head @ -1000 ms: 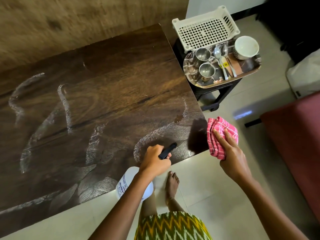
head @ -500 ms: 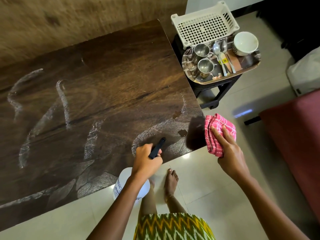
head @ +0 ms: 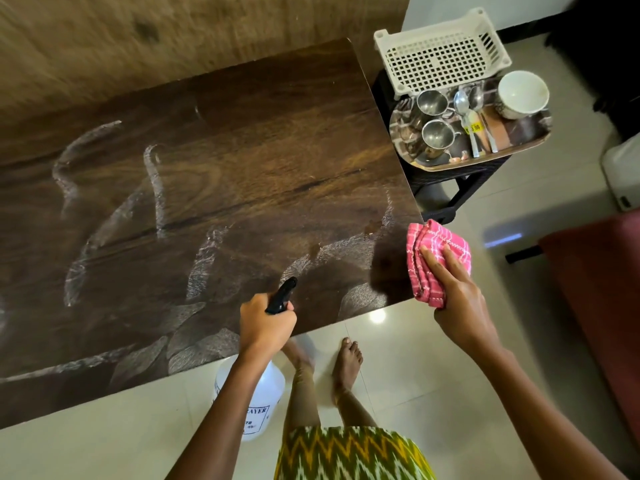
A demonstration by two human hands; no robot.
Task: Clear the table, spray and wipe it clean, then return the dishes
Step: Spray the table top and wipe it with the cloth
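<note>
Your left hand (head: 266, 323) reaches forward from a straight arm, its grip wrapped tight around the black trigger head of one white sprayer (head: 258, 393). The bottle hangs below the hand, over the floor beside the bench's near edge; the nozzle points out over the bench (head: 242, 161).

Your right hand (head: 457, 299) is raised at the near right corner, wrist bent, fingers (head: 438, 268) spread flat across one folded pink checked cloth (head: 433, 258), thumb hidden beneath. The cloth is pinched in that grip and held at the corner; contact with the wood cannot be confirmed. Your two bare feet stand on the tiles between the arms.

The bench top carries no dishes, only pale wet streaks across the dark wood.

Beyond the far right corner, a black stand bears one tray (head: 533, 142). On it: two steel cups (head: 437, 135), two spoons (head: 465, 109) side by side, one white bowl (head: 523, 93). One white perforated basket (head: 440, 57) sits behind, touching the tray.
</note>
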